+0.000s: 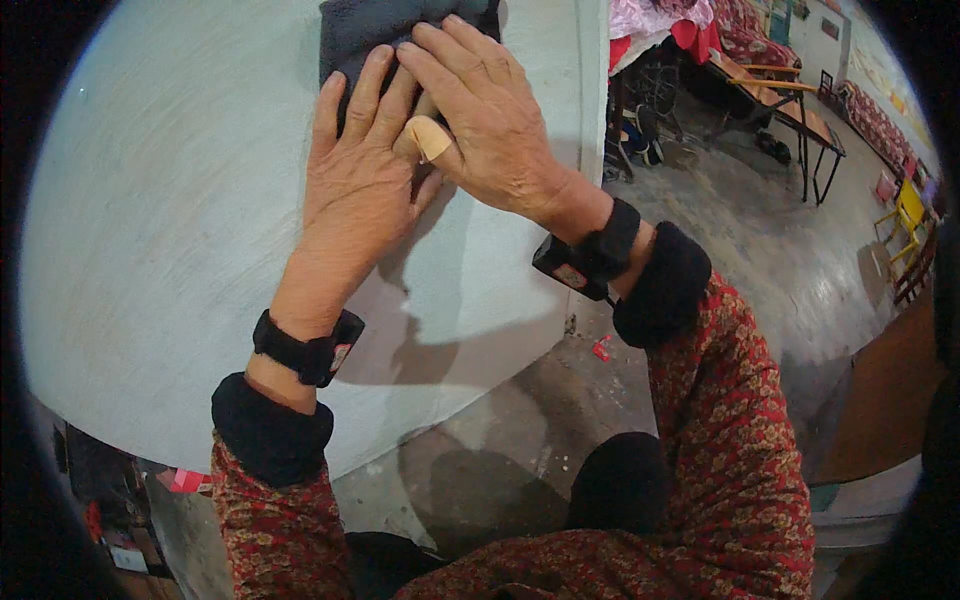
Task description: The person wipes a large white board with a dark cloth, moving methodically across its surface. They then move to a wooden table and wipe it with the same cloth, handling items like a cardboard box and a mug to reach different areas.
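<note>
A folded dark cloth [360, 26] lies on a pale, light-coloured table [172, 187] at the top of the head view. Both hands rest on it, palms down. My left hand [367, 150] presses its fingertips on the cloth's near left part, with its fingers a little apart. My right hand [487, 120] lies against it and partly overlaps its index finger; its fingertips reach farther up the cloth. A tan bandage [430, 139] wraps the right thumb. Neither hand grasps anything that shows. The hands hide part of the cloth.
The table's right edge runs beside the right hand, with a concrete floor [705, 225] beyond. A folding-leg bench [787, 105] and a yellow chair [909, 210] stand at the right. Red and white cloths [694, 37] are heaped at the top. A small red scrap [601, 349] lies on the floor.
</note>
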Demonstrator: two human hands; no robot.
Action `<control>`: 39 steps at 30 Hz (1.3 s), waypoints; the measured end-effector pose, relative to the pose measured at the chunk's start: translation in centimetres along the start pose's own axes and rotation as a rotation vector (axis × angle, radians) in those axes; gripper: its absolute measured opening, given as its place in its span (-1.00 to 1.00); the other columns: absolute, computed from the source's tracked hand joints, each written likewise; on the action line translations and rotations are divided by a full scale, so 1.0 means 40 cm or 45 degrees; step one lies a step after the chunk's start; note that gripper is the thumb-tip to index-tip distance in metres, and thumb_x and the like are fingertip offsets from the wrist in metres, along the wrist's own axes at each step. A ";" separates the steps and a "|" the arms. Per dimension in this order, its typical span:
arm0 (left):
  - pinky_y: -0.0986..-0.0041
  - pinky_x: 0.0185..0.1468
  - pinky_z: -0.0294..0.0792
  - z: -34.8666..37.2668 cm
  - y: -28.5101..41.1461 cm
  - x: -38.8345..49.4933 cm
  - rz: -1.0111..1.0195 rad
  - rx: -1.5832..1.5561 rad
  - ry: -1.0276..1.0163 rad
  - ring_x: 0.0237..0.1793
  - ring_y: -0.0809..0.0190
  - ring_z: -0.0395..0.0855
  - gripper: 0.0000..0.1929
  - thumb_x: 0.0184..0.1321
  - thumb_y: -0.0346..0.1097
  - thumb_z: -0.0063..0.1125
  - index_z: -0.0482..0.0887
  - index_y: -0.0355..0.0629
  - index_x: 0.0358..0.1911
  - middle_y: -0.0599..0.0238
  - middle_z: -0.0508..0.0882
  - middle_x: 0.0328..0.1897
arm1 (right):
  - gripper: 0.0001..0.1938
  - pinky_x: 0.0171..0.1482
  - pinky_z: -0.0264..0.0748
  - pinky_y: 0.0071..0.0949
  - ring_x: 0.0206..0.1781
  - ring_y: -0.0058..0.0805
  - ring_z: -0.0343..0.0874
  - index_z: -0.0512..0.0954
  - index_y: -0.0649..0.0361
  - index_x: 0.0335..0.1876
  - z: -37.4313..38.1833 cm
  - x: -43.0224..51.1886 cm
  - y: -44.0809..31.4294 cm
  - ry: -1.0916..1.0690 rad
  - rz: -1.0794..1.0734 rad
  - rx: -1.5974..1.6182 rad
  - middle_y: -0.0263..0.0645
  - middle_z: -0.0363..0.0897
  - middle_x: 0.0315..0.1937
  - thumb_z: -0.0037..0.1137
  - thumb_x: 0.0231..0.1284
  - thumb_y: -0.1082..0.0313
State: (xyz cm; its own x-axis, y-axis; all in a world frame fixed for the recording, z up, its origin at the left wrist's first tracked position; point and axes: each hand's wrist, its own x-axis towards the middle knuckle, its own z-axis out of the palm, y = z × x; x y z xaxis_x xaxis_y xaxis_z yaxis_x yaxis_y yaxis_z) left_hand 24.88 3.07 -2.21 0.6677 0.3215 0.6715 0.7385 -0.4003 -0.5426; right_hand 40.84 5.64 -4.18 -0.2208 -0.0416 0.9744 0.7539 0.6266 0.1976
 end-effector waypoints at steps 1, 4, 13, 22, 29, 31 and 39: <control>0.13 0.51 -0.34 0.004 0.007 0.003 0.006 0.001 -0.013 0.53 0.18 -0.12 -0.23 0.07 0.04 0.19 0.24 -0.01 0.38 0.31 0.17 0.48 | -0.47 0.39 0.05 -0.10 0.36 -0.14 0.19 0.41 0.14 0.22 -0.004 -0.006 0.005 -0.004 0.006 -0.001 -0.15 0.34 0.25 0.06 0.12 0.11; 0.13 0.51 -0.34 0.017 0.024 0.008 0.016 -0.018 -0.024 0.52 0.17 -0.11 -0.23 0.08 0.06 0.18 0.23 0.01 0.38 0.31 0.16 0.48 | -0.47 0.38 0.05 -0.08 0.36 -0.12 0.19 0.41 0.15 0.21 -0.013 -0.021 0.012 -0.003 0.038 0.003 -0.13 0.34 0.24 0.07 0.12 0.10; 0.13 0.51 -0.30 0.051 0.066 -0.009 0.096 -0.153 -0.063 0.51 0.11 -0.06 -0.27 0.10 0.04 0.16 0.26 -0.03 0.36 0.28 0.19 0.47 | -0.46 0.35 0.02 0.01 0.35 -0.01 0.16 0.43 0.12 0.18 0.003 -0.040 -0.008 0.107 0.143 -0.015 -0.03 0.30 0.24 0.10 0.07 0.05; 0.11 0.50 -0.19 0.091 0.106 -0.079 0.220 -0.239 -0.080 0.46 0.07 0.08 -0.40 0.03 -0.06 0.22 0.41 -0.15 0.15 0.15 0.33 0.37 | -0.48 0.36 0.02 0.02 0.38 0.18 0.12 0.32 0.30 0.29 0.009 -0.131 0.006 0.030 0.183 -0.071 0.18 0.18 0.32 -0.04 0.25 0.22; 0.09 0.48 -0.20 0.093 0.112 -0.140 0.334 -0.210 -0.095 0.45 0.02 0.06 -0.41 0.17 0.00 0.14 0.43 -0.24 0.17 0.11 0.36 0.33 | -0.41 0.36 0.03 0.01 0.39 0.17 0.10 0.26 0.32 0.33 0.065 -0.223 -0.017 0.071 0.401 -0.187 0.18 0.12 0.36 -0.01 0.28 0.12; 0.09 0.48 -0.17 0.095 0.110 -0.156 0.337 -0.199 -0.115 0.45 0.02 0.07 -0.46 0.15 0.00 0.15 0.51 -0.25 0.09 0.12 0.38 0.32 | -0.40 0.37 0.00 0.03 0.40 0.18 0.08 0.24 0.31 0.35 0.080 -0.258 -0.026 0.111 0.437 -0.152 0.18 0.10 0.37 -0.13 0.36 0.02; 0.14 0.47 -0.10 0.103 0.111 -0.197 0.274 -0.353 -0.177 0.44 0.11 0.13 -0.61 -0.03 -0.18 0.32 0.61 -0.11 -0.10 0.25 0.41 0.32 | -0.39 0.35 0.01 0.09 0.39 0.18 0.09 0.26 0.29 0.33 0.131 -0.351 -0.084 0.329 0.646 -0.122 0.14 0.12 0.37 -0.15 0.38 -0.05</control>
State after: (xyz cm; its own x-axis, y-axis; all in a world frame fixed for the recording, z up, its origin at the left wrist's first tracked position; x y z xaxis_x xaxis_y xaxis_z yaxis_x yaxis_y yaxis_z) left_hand 23.29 2.30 -12.00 0.8254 0.3102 0.4717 0.5387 -0.6825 -0.4939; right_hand 38.15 8.21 -19.08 0.3320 0.0494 0.9420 0.7815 0.5449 -0.3040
